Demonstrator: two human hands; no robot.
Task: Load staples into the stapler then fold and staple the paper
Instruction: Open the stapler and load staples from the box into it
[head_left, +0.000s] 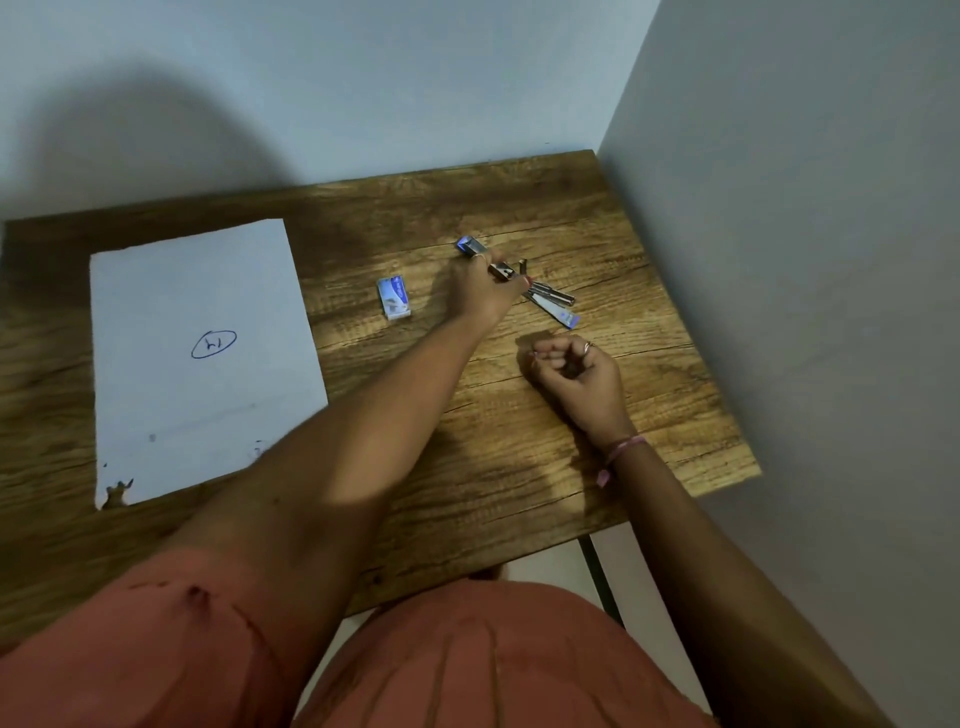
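Blue plastic and bright steel showed under the left hand (480, 291), which reached across the body and lay on the opened blue-and-silver metal stapler (524, 283) on the far right part of the brown wood-grain table (519, 467). Its fingers were curled over the stapler's middle, apparently pinching it, though the exact hold could not be made out. The right hand (574, 382) rested on the table just nearer the person, fingers curled into a loose fist; whether it held staples could not be told.

The stapler lay swung open, its long axis running diagonally from a blue-capped end at the far left to a blue-tipped arm pointing near and right, with the steel magazine splayed beside it. The right hand sat closer to that nearer, open end, and by this reading was the better placed to feed staples in while the left steadied the body.

The small white-and-blue cardboard staple box (395, 297) lay just left of the left hand. Well apart to the left lay the white sheet of paper (202, 364), flat and not yet folded, marked with a circled number in blue ink.
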